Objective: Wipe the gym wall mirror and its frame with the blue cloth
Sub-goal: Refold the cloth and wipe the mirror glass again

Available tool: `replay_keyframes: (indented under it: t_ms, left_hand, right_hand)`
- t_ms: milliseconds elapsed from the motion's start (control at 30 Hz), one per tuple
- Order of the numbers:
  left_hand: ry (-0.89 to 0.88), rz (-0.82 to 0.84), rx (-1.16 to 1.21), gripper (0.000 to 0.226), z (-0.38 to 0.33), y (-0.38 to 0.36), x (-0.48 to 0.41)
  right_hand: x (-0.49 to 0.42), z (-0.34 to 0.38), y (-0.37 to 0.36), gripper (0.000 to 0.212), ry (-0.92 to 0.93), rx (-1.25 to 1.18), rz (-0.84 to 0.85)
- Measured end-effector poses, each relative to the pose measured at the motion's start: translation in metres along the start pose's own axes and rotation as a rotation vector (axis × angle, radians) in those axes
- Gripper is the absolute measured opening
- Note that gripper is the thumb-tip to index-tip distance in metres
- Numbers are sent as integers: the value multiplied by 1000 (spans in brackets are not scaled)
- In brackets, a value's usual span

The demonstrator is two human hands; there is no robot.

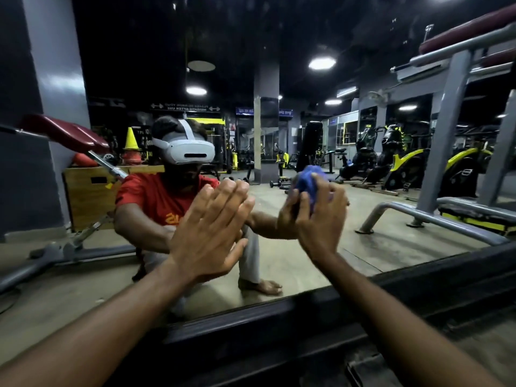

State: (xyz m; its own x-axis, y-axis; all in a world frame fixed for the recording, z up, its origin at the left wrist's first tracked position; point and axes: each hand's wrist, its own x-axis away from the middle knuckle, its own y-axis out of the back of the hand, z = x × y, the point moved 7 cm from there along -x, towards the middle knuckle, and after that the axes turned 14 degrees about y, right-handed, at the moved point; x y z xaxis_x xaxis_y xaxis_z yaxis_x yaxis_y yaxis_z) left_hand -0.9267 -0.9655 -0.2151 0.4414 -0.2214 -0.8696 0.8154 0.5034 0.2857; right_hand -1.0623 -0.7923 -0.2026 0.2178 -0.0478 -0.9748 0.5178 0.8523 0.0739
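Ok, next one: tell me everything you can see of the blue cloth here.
The blue cloth is bunched into a crumpled wad of soft-looking fabric, blue with a purplish tint. The right hand grips it, fingers curled round it, against the mirror glass, above the dark bottom frame. Fingers hide much of it and its reflection merges with it, so its full shape cannot be told. The left hand does not touch it.
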Motion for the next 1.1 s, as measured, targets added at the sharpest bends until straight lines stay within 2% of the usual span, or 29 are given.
replay_keyframes:
  t_ms: [100,133,167,233,333,367,433,500,600,667,733,800,900,933,967,1033,1100]
  left_hand:
    - [5,30,-17,83,-21,-15,17]
    - [11,34,-19,82,-24,-18,22]
    - [11,29,-20,81,-25,-19,26]
    - [6,2,-26,78,-23,-17,27]
    - [49,-12,-34,77,-28,-17,29]
    - [53,-5,-32,78,-34,-18,33]
    - [22,35,0,80,-57,-25,46]
    - [-1,86,35,82,-87,-35,57]
    - [32,128,29,84,-117,-48,66]
    - [54,118,26,83,-121,-51,66]
    - [55,106,24,83,-119,-51,65]
    - [45,106,15,81,-119,-50,57]
    - [60,111,-26,81,-129,-48,24]
    - [70,102,-44,80,-135,-47,8]
    - [80,98,-59,80,-140,-47,-5]
    - [92,85,-86,80,-150,-46,-32]
    - [97,74,-88,80,-158,-44,-57]
  right_hand:
    - [43,25,-5,50,504,-41,201]
    - [57,19,-7,52,618,-28,258]
    - [65,7,-7,55,647,-3,286]
    - [65,-34,0,54,456,47,241]
    - [69,-107,22,47,-100,108,45]
    - [77,-120,26,47,-234,102,-3]
    - [98,-121,25,48,-279,82,-19]
    - [124,-100,12,48,-114,52,85]
    - [160,-68,-6,53,292,-9,261]
    - [162,-75,-4,62,516,-61,302]
    - [151,-106,5,64,601,-68,318]
    - [133,-159,18,54,440,4,283]
    - [117,-246,46,48,-212,118,103]
    - [118,-260,53,51,-396,123,23]
    - [118,-260,54,53,-480,113,-28]
    - [104,-236,47,54,-404,34,-42]
    - [85,-190,38,51,-107,-61,73]
